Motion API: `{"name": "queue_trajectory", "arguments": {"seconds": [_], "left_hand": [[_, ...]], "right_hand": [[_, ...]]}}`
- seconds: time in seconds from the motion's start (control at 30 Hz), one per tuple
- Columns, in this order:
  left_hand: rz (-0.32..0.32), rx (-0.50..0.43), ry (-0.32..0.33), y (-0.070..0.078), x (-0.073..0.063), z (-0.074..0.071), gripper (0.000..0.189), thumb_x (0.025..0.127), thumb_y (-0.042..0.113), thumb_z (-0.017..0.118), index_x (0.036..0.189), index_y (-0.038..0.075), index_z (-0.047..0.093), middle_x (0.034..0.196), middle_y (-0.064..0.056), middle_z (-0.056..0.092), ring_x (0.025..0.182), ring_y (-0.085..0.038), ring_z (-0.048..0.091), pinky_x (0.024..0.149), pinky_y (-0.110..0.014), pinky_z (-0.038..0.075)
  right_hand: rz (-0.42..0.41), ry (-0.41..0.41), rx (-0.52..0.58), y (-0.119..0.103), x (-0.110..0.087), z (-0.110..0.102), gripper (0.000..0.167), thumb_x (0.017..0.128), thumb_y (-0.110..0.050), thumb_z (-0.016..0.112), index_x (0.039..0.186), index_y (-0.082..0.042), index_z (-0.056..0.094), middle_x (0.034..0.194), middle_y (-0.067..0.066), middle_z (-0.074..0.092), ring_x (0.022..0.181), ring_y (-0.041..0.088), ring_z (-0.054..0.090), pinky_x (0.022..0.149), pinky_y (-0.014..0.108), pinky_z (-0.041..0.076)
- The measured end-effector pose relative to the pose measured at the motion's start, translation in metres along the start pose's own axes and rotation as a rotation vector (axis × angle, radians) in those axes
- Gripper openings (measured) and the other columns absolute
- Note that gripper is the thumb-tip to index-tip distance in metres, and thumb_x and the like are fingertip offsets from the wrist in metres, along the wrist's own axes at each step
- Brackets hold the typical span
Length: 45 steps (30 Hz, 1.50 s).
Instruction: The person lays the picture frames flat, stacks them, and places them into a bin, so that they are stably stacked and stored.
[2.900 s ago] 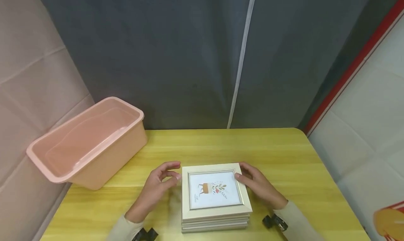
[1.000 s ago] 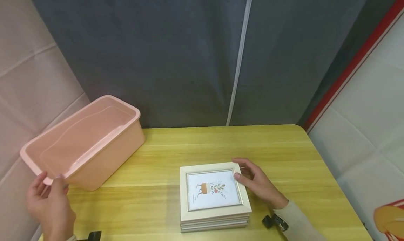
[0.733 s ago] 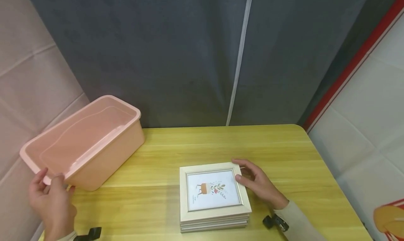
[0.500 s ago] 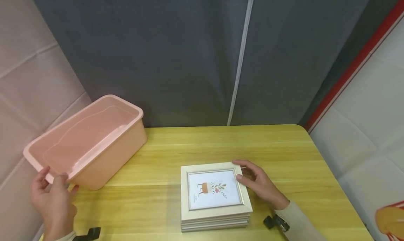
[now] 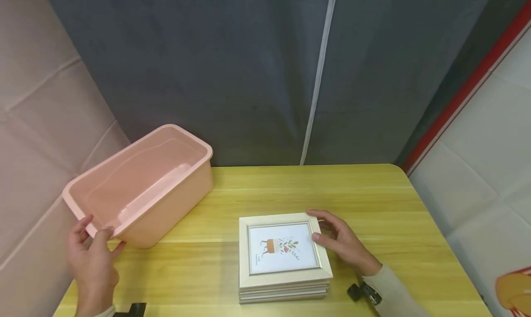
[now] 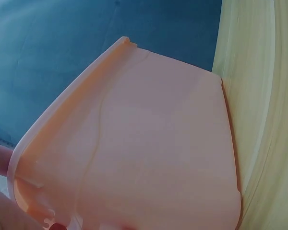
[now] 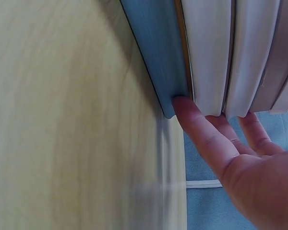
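Observation:
In the head view, a pink plastic bin (image 5: 176,199) stands at the table's left. My left hand (image 5: 93,261) grips its near corner, thumb and fingers over the rim. The left wrist view shows the bin's pink wall (image 6: 153,134) up close, with part of my hand at its lower left. A stack of picture frames (image 5: 284,282) lies in front of me, the top one holding a print of an orange pot with flowers. My right hand (image 5: 346,243) rests at its far right corner, thumb on top. In the right wrist view, extended fingertips touch the frame edges (image 7: 211,57).
The yellow wood-grain table (image 5: 365,206) backs onto a dark grey curtain (image 5: 207,77) with a pale seam strip. A light wall (image 5: 37,137) borders the bin on the left. On the right is a white wall (image 5: 493,169) with a red strip.
My left hand has left the stack's left side and taken hold of the bin's corner. The bin has shifted right. My right hand has stayed at the frames.

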<state>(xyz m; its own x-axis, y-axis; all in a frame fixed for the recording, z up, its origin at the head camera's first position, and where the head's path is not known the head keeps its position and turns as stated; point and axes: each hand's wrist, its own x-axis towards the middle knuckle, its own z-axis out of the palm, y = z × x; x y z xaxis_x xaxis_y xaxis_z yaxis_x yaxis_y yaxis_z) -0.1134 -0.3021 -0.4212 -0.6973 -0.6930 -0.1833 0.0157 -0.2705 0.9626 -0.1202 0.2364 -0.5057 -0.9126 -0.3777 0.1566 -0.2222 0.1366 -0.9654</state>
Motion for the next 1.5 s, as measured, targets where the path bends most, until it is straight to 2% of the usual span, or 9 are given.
{"name": "queue_trajectory", "arguments": {"seconds": [0.23,0.4,0.53,0.73,0.83,1.1,1.27,1.5], "left_hand": [[0.007,0.064,-0.079,-0.006,-0.016,0.010,0.054,0.101,-0.007,0.052,0.144,0.026,0.052,0.128,0.006,0.039,0.114,-0.016,0.053,0.063,-0.023,0.063],[0.018,0.112,-0.128,-0.011,-0.027,0.019,0.054,0.102,-0.006,0.053,0.146,0.025,0.050,0.129,0.007,0.040,0.113,-0.017,0.054,0.067,-0.022,0.064],[0.038,0.119,-0.160,-0.016,-0.037,0.028,0.053,0.101,-0.006,0.054,0.147,0.022,0.051,0.129,0.006,0.041,0.110,-0.018,0.055,0.068,-0.022,0.064],[0.073,0.127,-0.227,-0.024,-0.049,0.041,0.051,0.100,-0.007,0.057,0.144,0.018,0.053,0.127,0.004,0.044,0.102,-0.013,0.062,0.067,-0.023,0.064],[0.085,0.133,-0.267,-0.027,-0.056,0.048,0.049,0.100,-0.006,0.058,0.142,0.018,0.054,0.127,0.004,0.045,0.098,-0.011,0.064,0.067,-0.023,0.064],[0.111,0.187,-0.378,-0.035,-0.071,0.067,0.048,0.101,-0.003,0.057,0.144,0.016,0.051,0.127,0.003,0.045,0.098,-0.014,0.062,0.070,-0.024,0.063],[0.121,0.204,-0.425,-0.038,-0.081,0.078,0.049,0.101,-0.002,0.056,0.146,0.016,0.050,0.133,0.004,0.043,0.107,-0.019,0.059,0.073,-0.025,0.063],[0.143,0.226,-0.477,-0.042,-0.087,0.085,0.050,0.102,-0.001,0.054,0.148,0.018,0.049,0.142,0.006,0.042,0.115,-0.021,0.055,0.079,-0.025,0.063]], "right_hand": [[0.028,0.006,-0.017,-0.001,0.003,0.000,0.054,0.103,-0.007,0.066,0.155,-0.013,0.051,0.149,0.017,0.057,0.122,0.017,0.066,0.097,0.034,0.057],[0.028,0.008,-0.027,-0.002,0.004,0.000,0.055,0.102,-0.007,0.067,0.154,-0.011,0.050,0.148,0.017,0.057,0.120,0.018,0.066,0.096,0.034,0.058],[0.048,0.014,-0.034,-0.003,0.004,-0.001,0.056,0.102,-0.010,0.068,0.155,-0.009,0.049,0.147,0.016,0.058,0.119,0.020,0.066,0.096,0.034,0.057],[0.088,0.026,-0.053,-0.005,0.002,-0.001,0.055,0.102,-0.014,0.069,0.154,-0.022,0.052,0.149,0.011,0.057,0.121,0.023,0.065,0.098,0.034,0.056],[0.096,0.027,-0.053,-0.006,0.001,-0.002,0.055,0.102,-0.014,0.069,0.154,-0.024,0.052,0.150,0.011,0.056,0.122,0.023,0.065,0.098,0.034,0.056],[0.115,0.024,-0.033,-0.008,0.001,-0.001,0.057,0.102,-0.015,0.069,0.155,-0.022,0.050,0.150,0.012,0.056,0.121,0.021,0.066,0.098,0.034,0.057],[0.116,0.023,-0.032,-0.009,0.001,-0.001,0.058,0.101,-0.015,0.070,0.156,-0.017,0.049,0.151,0.012,0.055,0.122,0.020,0.066,0.099,0.033,0.056],[0.107,0.028,-0.046,-0.007,0.001,-0.003,0.058,0.102,-0.014,0.069,0.156,-0.014,0.049,0.153,0.013,0.054,0.122,0.021,0.065,0.100,0.031,0.055]]}}
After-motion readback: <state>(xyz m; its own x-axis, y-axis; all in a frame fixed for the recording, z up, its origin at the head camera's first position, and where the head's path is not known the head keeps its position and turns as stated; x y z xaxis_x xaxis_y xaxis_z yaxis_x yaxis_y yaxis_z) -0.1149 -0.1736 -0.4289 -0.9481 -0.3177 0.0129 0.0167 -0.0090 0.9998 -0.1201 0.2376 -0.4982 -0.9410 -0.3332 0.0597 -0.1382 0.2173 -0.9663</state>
